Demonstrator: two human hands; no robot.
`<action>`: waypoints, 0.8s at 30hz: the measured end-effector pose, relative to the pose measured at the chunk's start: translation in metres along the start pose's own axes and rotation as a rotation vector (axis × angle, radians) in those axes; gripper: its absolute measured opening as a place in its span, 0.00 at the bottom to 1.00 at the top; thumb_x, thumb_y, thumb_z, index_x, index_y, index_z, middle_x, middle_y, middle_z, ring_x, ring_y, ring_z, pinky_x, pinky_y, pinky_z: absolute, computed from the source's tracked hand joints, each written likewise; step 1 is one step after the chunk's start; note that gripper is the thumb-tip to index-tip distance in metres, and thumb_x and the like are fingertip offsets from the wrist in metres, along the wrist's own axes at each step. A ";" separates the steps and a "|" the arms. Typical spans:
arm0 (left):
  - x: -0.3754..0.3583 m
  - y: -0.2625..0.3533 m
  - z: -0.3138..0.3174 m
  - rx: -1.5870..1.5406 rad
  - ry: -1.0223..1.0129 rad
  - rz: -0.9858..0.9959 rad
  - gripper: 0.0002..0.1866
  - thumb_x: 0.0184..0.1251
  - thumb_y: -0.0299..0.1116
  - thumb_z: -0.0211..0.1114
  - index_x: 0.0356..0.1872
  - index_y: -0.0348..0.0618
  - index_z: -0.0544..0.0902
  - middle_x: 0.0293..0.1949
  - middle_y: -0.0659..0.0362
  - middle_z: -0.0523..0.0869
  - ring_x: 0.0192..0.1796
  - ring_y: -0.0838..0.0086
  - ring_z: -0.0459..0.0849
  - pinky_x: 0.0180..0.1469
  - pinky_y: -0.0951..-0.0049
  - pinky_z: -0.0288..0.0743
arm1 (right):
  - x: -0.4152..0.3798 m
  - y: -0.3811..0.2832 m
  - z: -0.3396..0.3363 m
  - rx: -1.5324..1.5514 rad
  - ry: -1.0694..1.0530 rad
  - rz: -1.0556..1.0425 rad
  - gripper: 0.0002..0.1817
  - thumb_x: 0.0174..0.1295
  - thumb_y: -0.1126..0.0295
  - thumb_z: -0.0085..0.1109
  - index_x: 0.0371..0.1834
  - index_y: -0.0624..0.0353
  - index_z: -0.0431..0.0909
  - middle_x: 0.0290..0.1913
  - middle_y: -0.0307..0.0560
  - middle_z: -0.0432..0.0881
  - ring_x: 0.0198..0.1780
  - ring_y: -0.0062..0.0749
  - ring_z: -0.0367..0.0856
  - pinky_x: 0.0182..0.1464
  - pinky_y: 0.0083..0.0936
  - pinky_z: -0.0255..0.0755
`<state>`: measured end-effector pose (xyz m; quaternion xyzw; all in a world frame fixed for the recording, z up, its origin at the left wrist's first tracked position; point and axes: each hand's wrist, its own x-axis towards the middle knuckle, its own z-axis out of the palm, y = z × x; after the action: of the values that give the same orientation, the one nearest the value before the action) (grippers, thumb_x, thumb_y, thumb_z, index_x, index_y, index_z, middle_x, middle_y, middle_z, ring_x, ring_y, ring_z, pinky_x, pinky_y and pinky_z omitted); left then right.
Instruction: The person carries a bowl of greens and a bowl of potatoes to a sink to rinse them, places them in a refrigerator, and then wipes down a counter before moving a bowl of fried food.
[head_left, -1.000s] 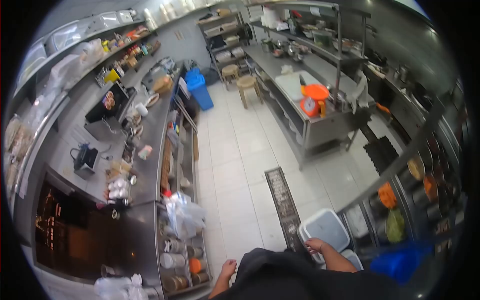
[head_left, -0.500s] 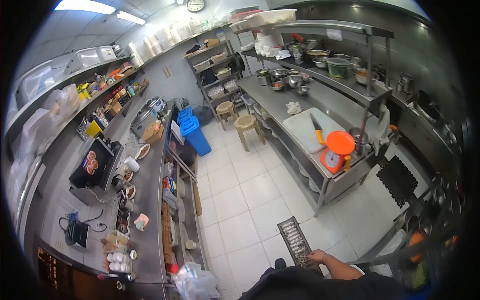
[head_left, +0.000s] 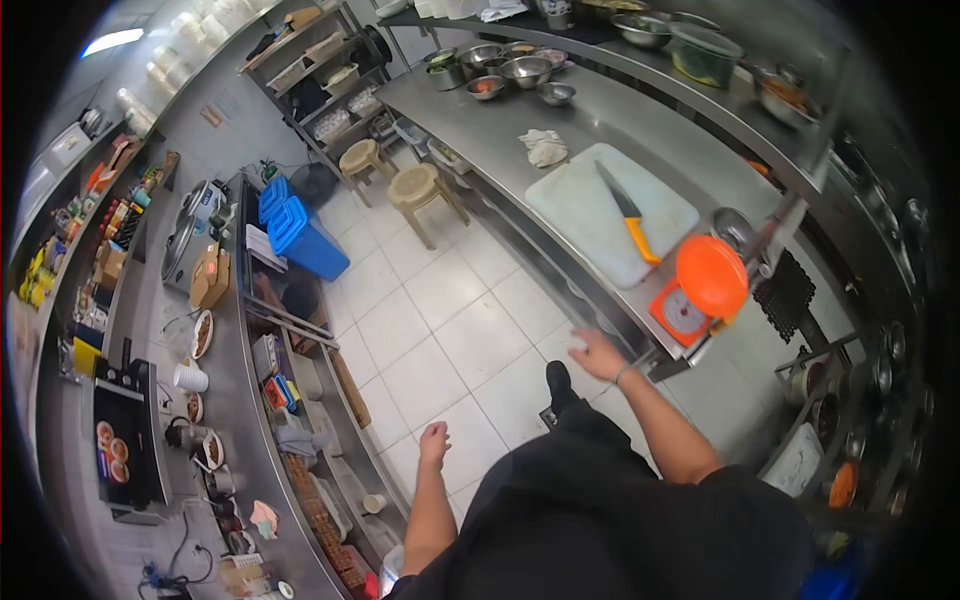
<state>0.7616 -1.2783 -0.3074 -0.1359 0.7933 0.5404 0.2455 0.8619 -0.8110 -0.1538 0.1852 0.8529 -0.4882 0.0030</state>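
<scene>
My right hand (head_left: 600,355) reaches out over the floor with its fingers apart and nothing in it, slightly blurred. It is nearest to the front corner of the steel prep table (head_left: 440,110). On that table lie a white cutting board (head_left: 570,205), a knife with an orange handle (head_left: 632,222) on the board, and an orange kitchen scale (head_left: 680,312) with an orange pan (head_left: 712,277). My left hand (head_left: 434,443) hangs low over the tiles, its fingers curled in with nothing visible in them. It touches nothing.
A white cloth (head_left: 543,147) and metal bowls (head_left: 527,70) sit further along the table. Plastic stools (head_left: 415,190) and blue bins (head_left: 305,240) stand at the aisle's far end. The left counter (head_left: 235,400) carries dishes and a cardboard box (head_left: 209,277).
My right hand has left the dark slotted grate on the floor and moved up toward the prep table. My left hand has come into view. The camera has moved closer to the table.
</scene>
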 end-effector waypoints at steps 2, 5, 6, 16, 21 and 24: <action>0.025 0.033 0.017 0.101 -0.026 0.013 0.18 0.72 0.46 0.65 0.49 0.41 0.85 0.31 0.60 0.83 0.29 0.76 0.79 0.30 0.73 0.76 | 0.092 -0.022 -0.030 -0.090 0.061 -0.120 0.30 0.67 0.61 0.63 0.69 0.61 0.71 0.64 0.62 0.74 0.59 0.53 0.80 0.64 0.39 0.73; 0.027 0.053 0.016 0.348 -0.204 -0.007 0.19 0.70 0.47 0.66 0.50 0.41 0.86 0.32 0.59 0.85 0.29 0.75 0.81 0.30 0.72 0.78 | 0.226 -0.063 -0.076 -0.068 0.120 -0.215 0.32 0.66 0.61 0.62 0.72 0.60 0.69 0.68 0.64 0.71 0.71 0.55 0.69 0.71 0.40 0.67; 0.050 0.018 0.008 0.191 -0.257 -0.124 0.18 0.70 0.44 0.66 0.51 0.41 0.87 0.32 0.59 0.86 0.31 0.72 0.82 0.33 0.67 0.80 | 0.284 -0.071 -0.095 -0.113 0.164 -0.253 0.32 0.66 0.61 0.62 0.72 0.59 0.68 0.70 0.64 0.69 0.71 0.56 0.69 0.72 0.40 0.66; 0.163 0.057 -0.023 0.520 -0.244 -0.282 0.17 0.72 0.43 0.59 0.42 0.38 0.85 0.34 0.51 0.87 0.36 0.58 0.84 0.41 0.55 0.79 | 0.610 -0.069 -0.194 -0.927 0.233 -0.226 0.32 0.64 0.57 0.64 0.74 0.45 0.71 0.79 0.52 0.63 0.78 0.52 0.60 0.78 0.45 0.55; 0.305 0.122 -0.060 0.654 -0.365 -0.225 0.19 0.74 0.45 0.55 0.40 0.37 0.85 0.35 0.47 0.87 0.38 0.53 0.85 0.42 0.52 0.79 | 0.617 -0.039 -0.140 -0.791 0.630 0.052 0.30 0.70 0.58 0.59 0.74 0.55 0.70 0.79 0.50 0.62 0.79 0.50 0.58 0.79 0.45 0.52; 0.401 0.177 -0.093 0.796 -0.428 -0.147 0.21 0.75 0.46 0.53 0.38 0.36 0.84 0.35 0.45 0.87 0.39 0.49 0.85 0.43 0.49 0.79 | 0.606 -0.067 -0.101 -0.831 0.887 0.356 0.29 0.72 0.61 0.56 0.73 0.62 0.69 0.76 0.54 0.64 0.78 0.51 0.58 0.80 0.44 0.51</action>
<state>0.3164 -1.2770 -0.3555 0.0278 0.8590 0.1904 0.4745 0.2939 -0.5680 -0.1576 0.4922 0.8476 0.0149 -0.1978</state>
